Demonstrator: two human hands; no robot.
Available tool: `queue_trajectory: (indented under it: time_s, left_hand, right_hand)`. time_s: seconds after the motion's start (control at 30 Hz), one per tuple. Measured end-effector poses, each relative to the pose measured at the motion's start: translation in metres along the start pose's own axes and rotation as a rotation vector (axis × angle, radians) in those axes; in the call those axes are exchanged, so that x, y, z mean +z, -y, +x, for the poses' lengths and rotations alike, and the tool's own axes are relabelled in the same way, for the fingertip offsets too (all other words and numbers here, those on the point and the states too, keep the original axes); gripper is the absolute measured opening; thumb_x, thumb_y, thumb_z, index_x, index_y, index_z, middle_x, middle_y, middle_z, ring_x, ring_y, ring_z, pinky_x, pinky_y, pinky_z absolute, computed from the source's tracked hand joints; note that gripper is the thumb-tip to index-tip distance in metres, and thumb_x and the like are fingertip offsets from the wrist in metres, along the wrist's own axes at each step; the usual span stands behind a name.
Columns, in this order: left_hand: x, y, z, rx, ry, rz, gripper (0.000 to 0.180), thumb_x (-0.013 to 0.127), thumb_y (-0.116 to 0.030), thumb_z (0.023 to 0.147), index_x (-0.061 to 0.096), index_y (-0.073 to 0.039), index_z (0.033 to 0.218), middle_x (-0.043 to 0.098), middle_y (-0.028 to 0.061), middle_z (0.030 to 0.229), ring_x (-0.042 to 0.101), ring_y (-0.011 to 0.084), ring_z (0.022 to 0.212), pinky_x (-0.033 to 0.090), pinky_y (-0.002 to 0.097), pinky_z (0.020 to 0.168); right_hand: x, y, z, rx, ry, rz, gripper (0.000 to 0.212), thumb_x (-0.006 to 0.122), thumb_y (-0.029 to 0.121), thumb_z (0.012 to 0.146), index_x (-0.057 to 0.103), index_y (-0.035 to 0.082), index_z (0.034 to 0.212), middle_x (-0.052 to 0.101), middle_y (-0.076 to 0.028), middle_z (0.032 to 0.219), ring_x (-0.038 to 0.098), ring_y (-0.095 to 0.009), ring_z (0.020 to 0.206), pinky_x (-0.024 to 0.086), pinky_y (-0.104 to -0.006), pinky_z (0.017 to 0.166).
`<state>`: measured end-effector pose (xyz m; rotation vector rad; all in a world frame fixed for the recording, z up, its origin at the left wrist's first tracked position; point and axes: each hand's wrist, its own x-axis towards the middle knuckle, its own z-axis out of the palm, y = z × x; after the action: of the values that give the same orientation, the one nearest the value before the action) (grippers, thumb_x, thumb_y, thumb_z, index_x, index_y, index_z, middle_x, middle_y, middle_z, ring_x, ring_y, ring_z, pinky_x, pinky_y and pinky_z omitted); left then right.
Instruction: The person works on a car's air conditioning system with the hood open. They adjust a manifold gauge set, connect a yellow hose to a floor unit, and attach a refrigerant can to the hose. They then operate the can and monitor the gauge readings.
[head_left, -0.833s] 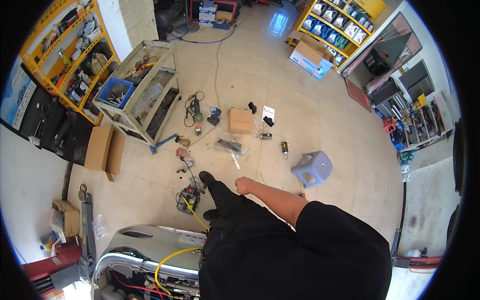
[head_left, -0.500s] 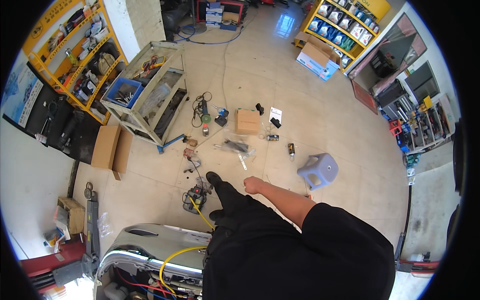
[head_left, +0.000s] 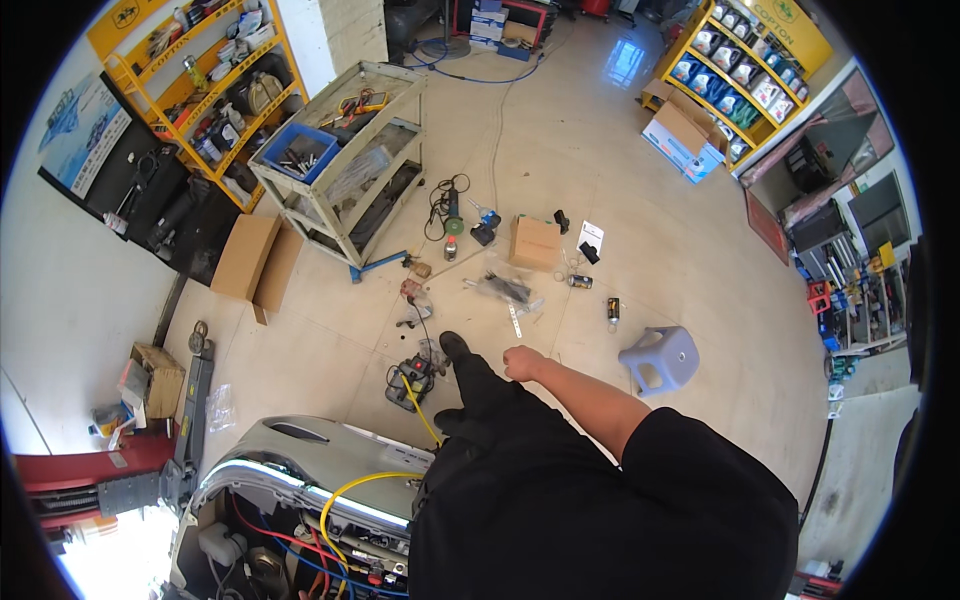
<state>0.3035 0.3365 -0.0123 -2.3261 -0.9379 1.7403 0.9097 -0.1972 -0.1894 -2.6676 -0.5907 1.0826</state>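
My right hand is held out in front of my body, above the floor beside my leg. Its fingers are curled in and nothing shows in them. Beyond it on the floor lie a clear plastic bag with dark pieces and a narrow white strip. My left hand is out of sight. At the lower left stands an opened car front, and a yellow hose arches over its edge. By my shoes sits a grey and black machine with a red part.
A lilac plastic stool stands to the right. Farther off lie a cardboard box, an angle grinder, a cordless tool and small cans. A metal tool cart and yellow shelves stand left.
The view has swung left, so the floor items sit farther right and more of the car front's inside shows. My right hand stays curled in front of me.
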Motion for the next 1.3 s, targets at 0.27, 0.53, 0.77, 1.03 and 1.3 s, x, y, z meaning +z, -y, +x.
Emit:
queue_trajectory:
  time_s: [0.27, 0.53, 0.77, 1.03, 1.3]
  left_hand:
    - [0.042, -0.021, -0.029, -0.433, -0.407, -0.35, 0.061, 0.068, -0.049, 0.086, 0.054, 0.0, 0.12, 0.07, 0.0192, 0.102, 0.069, 0.035, 0.097, 0.054, 0.0461, 0.085]
    - [0.034, -0.078, -0.055, -0.462, -0.284, -0.311, 0.057, 0.065, -0.052, 0.088, 0.06, 0.001, 0.107, 0.072, 0.0197, 0.098, 0.071, 0.0342, 0.093, 0.055, 0.0424, 0.081]
    - [0.047, -0.059, -0.034, -0.242, -0.285, -0.281, 0.039, 0.063, -0.042, 0.091, 0.059, -0.009, 0.112, 0.073, 0.017, 0.094, 0.07, 0.0347, 0.09, 0.053, 0.0455, 0.078]
    - [0.018, -0.055, -0.042, -0.252, 0.006, -0.262, 0.071, 0.072, -0.045, 0.083, 0.044, -0.008, 0.137, 0.071, 0.021, 0.105, 0.068, 0.0361, 0.101, 0.053, 0.0467, 0.087]
    - [-0.264, -0.198, -0.062, -0.271, -0.828, -1.118, 0.017, 0.058, -0.014, 0.098, 0.059, 0.002, 0.104, 0.067, 0.0146, 0.082, 0.065, 0.0248, 0.074, 0.05, 0.0359, 0.066]
  right_hand:
    - [0.009, 0.005, 0.012, -0.031, 0.007, 0.002, 0.03, 0.061, 0.02, 0.074, 0.071, 0.002, 0.096, 0.07, -0.02, 0.1, 0.066, -0.038, 0.098, 0.053, -0.046, 0.086]
    - [-0.002, 0.024, 0.025, -0.028, 0.072, -0.038, 0.033, 0.062, 0.022, 0.075, 0.072, 0.004, 0.101, 0.071, -0.018, 0.106, 0.066, -0.035, 0.103, 0.052, -0.0433, 0.091]
    - [-0.002, 0.023, 0.034, -0.057, 0.055, -0.029, 0.032, 0.06, 0.019, 0.076, 0.072, 0.002, 0.099, 0.07, -0.02, 0.106, 0.066, -0.036, 0.103, 0.052, -0.0436, 0.092]
    - [0.0, 0.02, 0.035, -0.115, 0.017, 0.062, 0.025, 0.055, 0.015, 0.079, 0.07, -0.001, 0.092, 0.07, -0.02, 0.1, 0.066, -0.039, 0.098, 0.053, -0.0458, 0.089]
    - [0.037, -0.012, 0.088, 0.017, -0.048, 0.244, 0.015, 0.063, 0.015, 0.086, 0.067, 0.004, 0.095, 0.071, -0.017, 0.096, 0.067, -0.037, 0.091, 0.055, -0.0462, 0.081]
